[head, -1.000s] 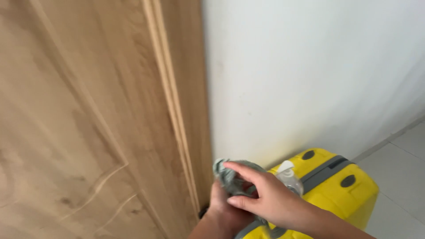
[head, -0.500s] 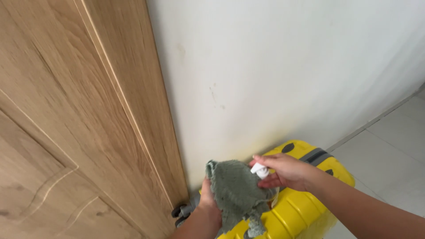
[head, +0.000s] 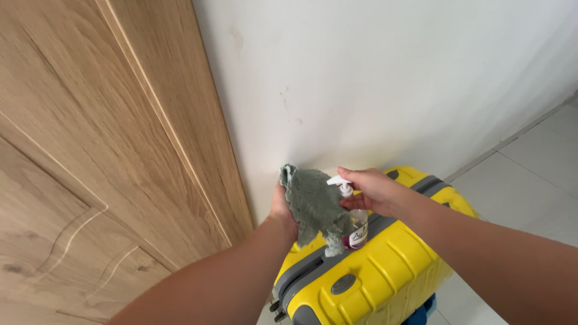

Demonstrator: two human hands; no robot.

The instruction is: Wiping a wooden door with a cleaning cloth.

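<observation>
My left hand (head: 282,207) holds up a grey-green cloth (head: 313,207), which hangs in front of it over the top of a yellow suitcase (head: 373,271). My right hand (head: 370,189) grips the white pump head of a small clear bottle (head: 356,229) with a dark red label. The bottle stands on or just above the suitcase, its nozzle pointing at the cloth. Most of my left hand is hidden behind the cloth.
A white wall (head: 385,78) with faint marks rises behind the suitcase. A wooden door with its frame (head: 102,150) fills the left side. Pale floor tiles (head: 530,186) lie to the right. Something blue (head: 424,310) shows under the suitcase.
The view has swung down and right, showing more of the suitcase. The cloth has opened out in my left hand, and my right hand now holds the pump bottle against it.
</observation>
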